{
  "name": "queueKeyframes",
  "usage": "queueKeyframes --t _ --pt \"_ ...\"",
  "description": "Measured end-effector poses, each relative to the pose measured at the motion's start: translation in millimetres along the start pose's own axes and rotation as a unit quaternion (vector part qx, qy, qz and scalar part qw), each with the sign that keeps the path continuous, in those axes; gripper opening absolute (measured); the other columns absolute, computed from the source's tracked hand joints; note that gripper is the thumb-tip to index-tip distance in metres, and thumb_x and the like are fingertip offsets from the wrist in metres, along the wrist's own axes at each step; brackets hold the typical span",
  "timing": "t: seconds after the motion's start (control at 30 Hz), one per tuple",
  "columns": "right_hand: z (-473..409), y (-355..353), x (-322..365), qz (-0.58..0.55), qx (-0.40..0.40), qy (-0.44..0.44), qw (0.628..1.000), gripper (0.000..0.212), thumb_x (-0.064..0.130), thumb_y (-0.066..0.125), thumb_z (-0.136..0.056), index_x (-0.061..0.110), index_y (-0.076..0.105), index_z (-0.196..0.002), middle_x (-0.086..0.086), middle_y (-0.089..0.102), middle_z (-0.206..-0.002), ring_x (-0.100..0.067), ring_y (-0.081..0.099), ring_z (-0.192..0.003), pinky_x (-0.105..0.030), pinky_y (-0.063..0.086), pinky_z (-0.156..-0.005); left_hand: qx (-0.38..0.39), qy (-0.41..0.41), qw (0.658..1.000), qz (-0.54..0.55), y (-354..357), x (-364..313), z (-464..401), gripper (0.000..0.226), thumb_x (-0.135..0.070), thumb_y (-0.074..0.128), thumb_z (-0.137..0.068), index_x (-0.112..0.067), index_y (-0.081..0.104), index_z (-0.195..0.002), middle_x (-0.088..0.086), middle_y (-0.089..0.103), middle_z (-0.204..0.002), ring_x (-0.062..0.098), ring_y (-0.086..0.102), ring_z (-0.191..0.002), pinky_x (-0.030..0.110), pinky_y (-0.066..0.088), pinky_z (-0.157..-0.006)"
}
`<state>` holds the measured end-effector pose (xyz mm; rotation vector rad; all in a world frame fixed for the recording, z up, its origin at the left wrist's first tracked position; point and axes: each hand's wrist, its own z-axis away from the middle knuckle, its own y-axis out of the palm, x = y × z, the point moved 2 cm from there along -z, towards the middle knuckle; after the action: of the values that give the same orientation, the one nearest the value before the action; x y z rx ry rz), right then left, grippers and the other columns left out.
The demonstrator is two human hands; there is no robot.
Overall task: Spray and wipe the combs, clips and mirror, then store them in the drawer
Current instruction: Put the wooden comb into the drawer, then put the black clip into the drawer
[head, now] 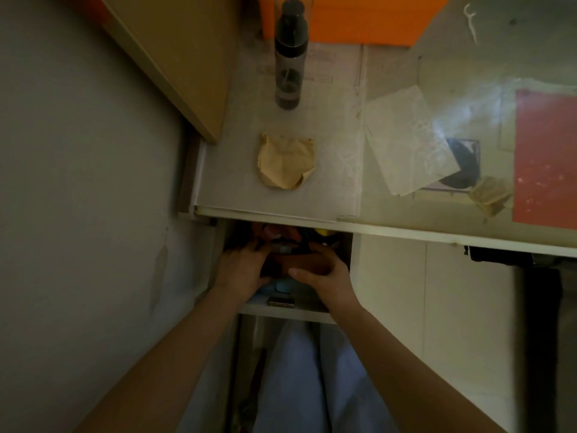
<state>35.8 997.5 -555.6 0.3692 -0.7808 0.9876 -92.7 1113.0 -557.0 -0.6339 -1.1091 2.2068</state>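
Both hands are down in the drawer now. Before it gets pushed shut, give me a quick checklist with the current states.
1. Drawer open: ok.
2. Left hand and right hand out of the drawer: not ok, both inside.
3. What the hands hold: cannot tell, too dark.
4. Combs, clips and mirror all stored: cannot tell, contents are a dim jumble.
5. Cloth and spray bottle on the desktop: ok, bottle upright.

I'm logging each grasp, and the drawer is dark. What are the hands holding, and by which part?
Both the left hand and right hand grip a dark bundle in the drawer, one at each end. What the bundle is cannot be told.
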Motion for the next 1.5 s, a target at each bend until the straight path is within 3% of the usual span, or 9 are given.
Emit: queueKeyframes --t 0.07,0.23,0.43,0.6,0.73,0.87,0.97,1.13,1.5 --pt "3 1 0 0.046 0.000 -0.029 0.999 0.070 0.017 0.085 -0.065 0.020 0.052 -0.126 -0.004 0.056 -0.124 -0.016 0.054 -0.113 -0.033 0.046 -0.098 0.007 0.000 1.000 0.001 -1 -1 1 0.062 -0.047 0.065 -0.078 -0.027 0.044 -0.133 0.002 0.046 -0.136 0.025 0.055 -0.112 0.031 0.047 -0.082" --pt "9 -1 7 0.099 0.017 -0.068 0.993 0.066 0.018 0.082 -0.069 0.027 0.049 -0.125 0.013 0.053 -0.115 -0.001 0.050 -0.105 -0.001 0.039 -0.082 0.003 0.007 1.000 0.004 3 2 1 0.059 -0.044 0.067 -0.078 -0.027 0.046 -0.131 0.002 0.050 -0.134 0.025 0.055 -0.113 0.033 0.048 -0.083" --pt "13 -6 7 0.121 0.017 -0.100 0.987 0.059 0.012 0.079 -0.072 0.033 0.045 -0.115 0.029 0.048 -0.104 0.025 0.047 -0.091 0.005 0.034 -0.076 -0.043 0.019 0.995 0.086 4 2 7 0.057 -0.044 0.073 -0.073 -0.022 0.056 -0.123 0.006 0.057 -0.125 0.029 0.060 -0.103 0.034 0.050 -0.075" --pt "31 -8 12 0.177 0.005 -0.137 0.975 0.056 0.021 0.076 -0.077 0.025 0.051 -0.127 0.006 0.062 -0.115 -0.006 0.056 -0.107 -0.017 0.043 -0.093 -0.113 0.015 0.984 0.134 -2 -1 31 0.048 -0.051 0.058 -0.073 -0.021 0.056 -0.110 0.012 0.063 -0.101 0.034 0.062 -0.080 0.038 0.053 -0.067" --pt "50 -14 23 0.298 -0.005 -0.213 0.930 0.048 0.016 0.070 -0.082 0.016 0.054 -0.127 -0.002 0.058 -0.122 -0.021 0.052 -0.114 -0.018 0.033 -0.095 -0.187 0.006 0.977 0.099 -24 -11 56 0.043 -0.045 0.048 -0.077 -0.021 0.057 -0.112 0.009 0.061 -0.109 0.032 0.058 -0.094 0.041 0.050 -0.080" --pt "67 -35 45 0.438 -0.038 -0.265 0.858 0.052 0.023 0.064 -0.073 0.014 0.060 -0.123 -0.011 0.060 -0.122 -0.033 0.059 -0.105 -0.038 0.047 -0.087 -0.207 0.011 0.977 0.048 -59 -32 71 0.045 -0.041 0.051 -0.078 -0.017 0.064 -0.114 0.012 0.061 -0.120 0.033 0.057 -0.109 0.048 0.048 -0.093" --pt "76 -59 69 0.506 -0.095 -0.285 0.809 0.056 0.023 0.079 -0.064 0.017 0.062 -0.117 -0.009 0.064 -0.117 -0.032 0.063 -0.101 -0.042 0.052 -0.080 -0.214 0.023 0.976 0.037 -89 -55 71 0.052 -0.037 0.077 -0.068 -0.018 0.065 -0.114 0.012 0.062 -0.122 0.034 0.059 -0.111 0.051 0.047 -0.095" --pt "96 -112 117 0.566 -0.194 -0.268 0.755 0.072 0.036 0.090 -0.048 0.021 0.064 -0.114 -0.007 0.067 -0.115 -0.029 0.065 -0.102 -0.042 0.054 -0.080 -0.230 0.089 0.969 0.001 -150 -109 55 0.061 -0.038 0.084 -0.058 -0.019 0.066 -0.114 0.013 0.062 -0.122 0.034 0.059 -0.112 0.053 0.044 -0.095" --pt "133 -293 180 0.553 -0.355 -0.171 0.734 0.072 0.033 0.092 -0.043 0.019 0.068 -0.109 -0.010 0.069 -0.107 -0.031 0.067 -0.089 -0.044 0.056 -0.072 -0.270 0.210 0.939 -0.044 -240 -283 6 0.047 -0.043 0.078 -0.064 -0.024 0.068 -0.106 0.007 0.066 -0.115 0.028 0.063 -0.106 0.048 0.043 -0.098"
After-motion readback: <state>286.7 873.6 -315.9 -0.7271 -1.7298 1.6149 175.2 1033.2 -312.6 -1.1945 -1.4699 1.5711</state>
